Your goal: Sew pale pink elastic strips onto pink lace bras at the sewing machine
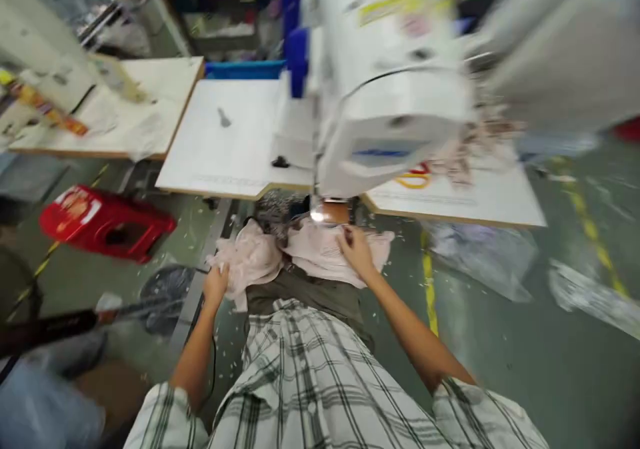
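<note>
I saw pale pink fabric [320, 252] just below the lit head of a white sewing machine [400, 122], in front of the person's lap. The left hand [216, 284] was curled around the edge of the bunched part; the right hand [356, 252] touched the flatter layers near the machine, fingers bent, though I couldn't tell whether they gripped. I judged the step to be positioning cloth, the next move calling for flat, steady layers. Behind the white surface [215, 149], a blue bin [245, 70] hid its contents.

Sewing machine [395, 112] — blurry, top out of frame
</note>
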`<state>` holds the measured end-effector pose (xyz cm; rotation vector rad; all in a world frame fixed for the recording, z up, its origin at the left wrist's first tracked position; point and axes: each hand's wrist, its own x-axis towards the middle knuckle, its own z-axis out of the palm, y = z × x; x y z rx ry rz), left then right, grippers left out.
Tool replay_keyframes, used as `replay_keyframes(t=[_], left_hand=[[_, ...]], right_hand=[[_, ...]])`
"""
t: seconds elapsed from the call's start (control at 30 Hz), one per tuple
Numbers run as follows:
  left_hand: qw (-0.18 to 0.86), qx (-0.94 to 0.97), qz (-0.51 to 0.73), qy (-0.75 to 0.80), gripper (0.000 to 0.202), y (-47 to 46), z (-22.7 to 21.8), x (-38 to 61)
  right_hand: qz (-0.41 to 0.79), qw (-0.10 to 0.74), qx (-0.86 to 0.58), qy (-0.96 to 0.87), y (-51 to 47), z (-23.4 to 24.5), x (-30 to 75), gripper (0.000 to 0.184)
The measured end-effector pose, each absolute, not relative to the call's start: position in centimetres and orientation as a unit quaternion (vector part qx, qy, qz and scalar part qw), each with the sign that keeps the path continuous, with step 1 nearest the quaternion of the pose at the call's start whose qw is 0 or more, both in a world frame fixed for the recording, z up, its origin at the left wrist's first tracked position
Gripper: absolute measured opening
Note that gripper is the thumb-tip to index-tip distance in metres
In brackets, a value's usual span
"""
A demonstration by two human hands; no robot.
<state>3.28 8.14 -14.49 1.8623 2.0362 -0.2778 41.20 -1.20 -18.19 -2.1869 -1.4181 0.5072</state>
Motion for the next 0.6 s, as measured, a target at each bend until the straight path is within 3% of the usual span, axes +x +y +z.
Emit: replay_keyframes(t=[0.1, 0.2, 0.27, 0.3, 0.37, 0.43, 0.53, 0.6], left_hand=[[0.217, 0.605, -0.082, 0.762, 0.030, 6.1, -14.4, -0.7], [0.282, 0.638, -0.021, 0.717, 0.045, 3.3, -12.7, 1.4], [0.356, 0.680, 0.019, 0.641, 0.049, 0.8, -10.9, 4.3], [0.396, 0.698, 0.034, 0.596, 0.048, -0.4, -10.1, 5.7], [0.460, 0.715, 0.062, 0.523, 0.048, -1.7, -8.8, 7.9], [0.492, 0.711, 0.101, 0.492, 0.045, -1.5, -8.6, 9.3], [0.500, 0.691, 0.163, 0.495, 0.039, 0.8, -10.3, 10.2], [0.507, 0.677, 0.183, 0.501, 0.054, 2.0, -11.7, 10.6]], right_hand=[[0.192, 0.294, -0.761, -0.545, -1.8, -18.4, 38.8, 0.050], [0.262, 0.322, -0.626, -0.660, -2.9, -15.8, 34.6, 0.051], [0.321, 0.255, -0.516, -0.752, -2.9, -13.7, 31.8, 0.068], [0.348, 0.205, -0.470, -0.785, -2.8, -12.7, 30.8, 0.067], [0.393, 0.108, -0.401, -0.820, -2.8, -10.8, 30.2, 0.046], [0.427, 0.061, -0.361, -0.827, -3.6, -9.0, 31.2, 0.044], [0.465, 0.105, -0.347, -0.808, -5.8, -6.7, 34.1, 0.048], [0.487, 0.149, -0.354, -0.784, -6.9, -5.6, 35.6, 0.046]])
